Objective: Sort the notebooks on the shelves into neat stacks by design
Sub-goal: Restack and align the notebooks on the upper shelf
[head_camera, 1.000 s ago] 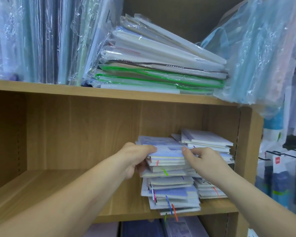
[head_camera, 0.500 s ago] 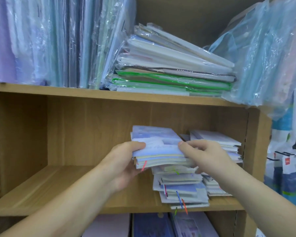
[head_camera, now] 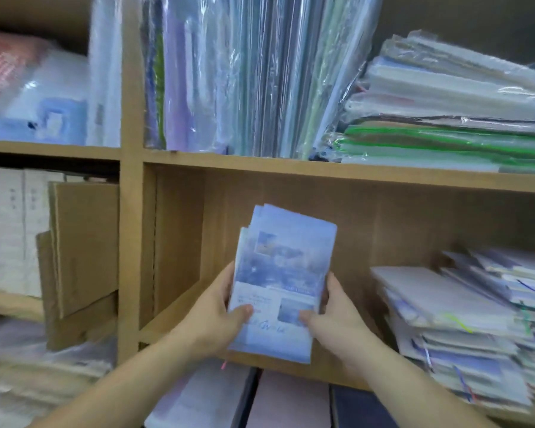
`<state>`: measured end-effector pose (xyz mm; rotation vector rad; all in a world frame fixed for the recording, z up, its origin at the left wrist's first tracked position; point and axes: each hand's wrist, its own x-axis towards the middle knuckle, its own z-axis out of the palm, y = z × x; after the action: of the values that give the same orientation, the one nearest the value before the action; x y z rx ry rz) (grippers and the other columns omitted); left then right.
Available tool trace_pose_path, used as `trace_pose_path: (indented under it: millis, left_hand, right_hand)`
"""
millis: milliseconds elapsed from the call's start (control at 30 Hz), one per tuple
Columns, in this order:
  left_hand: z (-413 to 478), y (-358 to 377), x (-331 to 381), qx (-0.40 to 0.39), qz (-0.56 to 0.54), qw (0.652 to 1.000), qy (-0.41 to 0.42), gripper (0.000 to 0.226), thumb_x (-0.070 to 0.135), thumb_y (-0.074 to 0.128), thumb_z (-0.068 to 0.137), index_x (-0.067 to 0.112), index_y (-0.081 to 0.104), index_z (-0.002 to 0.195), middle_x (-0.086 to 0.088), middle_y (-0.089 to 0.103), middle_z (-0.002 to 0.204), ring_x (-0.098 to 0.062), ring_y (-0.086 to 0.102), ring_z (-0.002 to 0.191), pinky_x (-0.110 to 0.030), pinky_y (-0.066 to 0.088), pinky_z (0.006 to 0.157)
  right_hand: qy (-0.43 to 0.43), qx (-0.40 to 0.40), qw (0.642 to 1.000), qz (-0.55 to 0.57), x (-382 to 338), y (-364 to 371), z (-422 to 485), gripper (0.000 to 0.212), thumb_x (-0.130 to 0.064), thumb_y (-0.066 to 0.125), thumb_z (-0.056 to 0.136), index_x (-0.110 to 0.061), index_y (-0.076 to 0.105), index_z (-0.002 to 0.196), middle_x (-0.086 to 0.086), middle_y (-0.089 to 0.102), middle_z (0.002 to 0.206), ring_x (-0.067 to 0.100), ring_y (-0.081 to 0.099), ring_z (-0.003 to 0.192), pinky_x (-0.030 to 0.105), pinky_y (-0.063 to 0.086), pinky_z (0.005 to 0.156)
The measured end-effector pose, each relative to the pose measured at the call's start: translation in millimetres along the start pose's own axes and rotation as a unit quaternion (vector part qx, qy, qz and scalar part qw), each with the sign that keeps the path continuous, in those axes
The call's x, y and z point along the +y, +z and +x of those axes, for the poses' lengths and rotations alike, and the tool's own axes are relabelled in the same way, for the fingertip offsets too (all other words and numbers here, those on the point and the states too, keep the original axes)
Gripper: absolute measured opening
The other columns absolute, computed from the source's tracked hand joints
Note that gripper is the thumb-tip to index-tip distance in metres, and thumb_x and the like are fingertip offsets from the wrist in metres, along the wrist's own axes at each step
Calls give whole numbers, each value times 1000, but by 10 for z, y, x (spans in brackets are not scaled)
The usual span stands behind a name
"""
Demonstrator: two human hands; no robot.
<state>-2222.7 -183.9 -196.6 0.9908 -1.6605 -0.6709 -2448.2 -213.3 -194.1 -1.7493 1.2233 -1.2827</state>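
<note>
While the left hand (head_camera: pixel 210 322) and right hand (head_camera: pixel 337 322) clasp the blue bundle (head_camera: pixel 283 282) by its lower sides, thumbs on the cover, it hangs before the shelf (head_camera: pixel 170 313), apart from the mixed stacks (head_camera: pixel 464 329) at right. Its top edges fan out, so I'd knock them square first, then lay it flat on the shelf's left side, spines aligned.

Notebook bundle (head_camera: pixel 286 282) up front of middle compartment, left hand (head_camera: pixel 210 322) on its left edge, right hand (head_camera: pixel 337 322) on its right edge. Notebook stacks (head_camera: pixel 464 329) to right, on shelf (head_camera: pixel 167 316). Level above: upright packs (head_camera: pixel 244 75) left, flat pile (head_camera: pixel 464 118) right. Cardboard (head_camera: pixel 81 251) in compartment left of divider (head_camera: pixel 130 242).
</note>
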Motion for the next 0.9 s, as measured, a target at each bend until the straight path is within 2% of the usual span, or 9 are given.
trace_pose_path:
  millis: [100,200,300,433,500,633,700,800,900]
  left_hand:
    - [217,-61,-254,50,46,998,-18,58,11,68,95,45,44,136,24,68,121,0,65,113,-40,56,99]
    - [398,-67,-541,58,57,996,-45,57,18,71,92,45,42,132,23,69,118,-1,66,110,-41,56,98]
    - [446,-20,-814,53,71,995,-54,49,23,69,93,46,44,127,26,68,118,1,65,112,-40,56,98]
    - [455,66,-1017,38,91,994,-43,39,28,60,100,38,43,134,22,65,124,3,61,115,-28,53,98]
    - [453,103,-1119,27,98,994,-44,44,31,55,102,33,38,143,23,60,131,8,56,120,-25,49,103]
    - [399,171,-1265,9,138,988,-63,51,37,48,104,33,28,150,24,51,140,4,50,129,-22,42,106]
    - [411,157,-1309,3,154,985,-76,53,39,46,104,32,25,153,21,51,142,-4,51,130,-27,42,106]
    - [423,128,-1344,-47,224,970,-81,64,32,44,105,26,9,158,15,45,144,-15,51,131,-23,39,103]
    - [386,61,-1288,-67,210,973,-61,62,20,45,105,27,13,158,21,40,144,-3,41,135,-7,28,104]
  right_hand:
    - [-59,47,995,-59,145,259,215,86,-4,63,87,-52,25,146,-14,48,141,5,52,127,29,47,102]
    - [-78,60,988,-121,272,336,373,89,-5,61,91,-40,11,155,-17,38,146,7,48,127,24,41,97]
    - [-65,51,986,-144,496,374,438,81,-4,60,92,-38,12,148,-13,44,140,9,50,123,24,41,93]
    - [-51,40,987,-144,767,454,476,72,-8,59,95,-27,16,148,-9,45,138,10,49,126,25,40,101]
    - [-49,24,986,-155,850,510,475,65,-10,57,96,-19,19,148,-7,45,136,9,51,125,19,38,98]
    - [-44,-15,987,-151,947,564,393,63,-11,46,103,-35,12,150,-21,43,138,-10,47,123,-3,33,88]
    - [-30,-12,985,-169,1013,575,381,55,-16,43,105,-32,16,151,-16,49,137,0,53,120,5,39,88]
    - [-2,1,972,-236,1044,609,386,53,-25,40,104,-26,16,152,-6,51,135,18,55,119,32,45,90]
    - [14,12,962,-271,984,643,363,50,-27,39,105,-22,20,150,4,48,129,24,50,117,34,42,88]
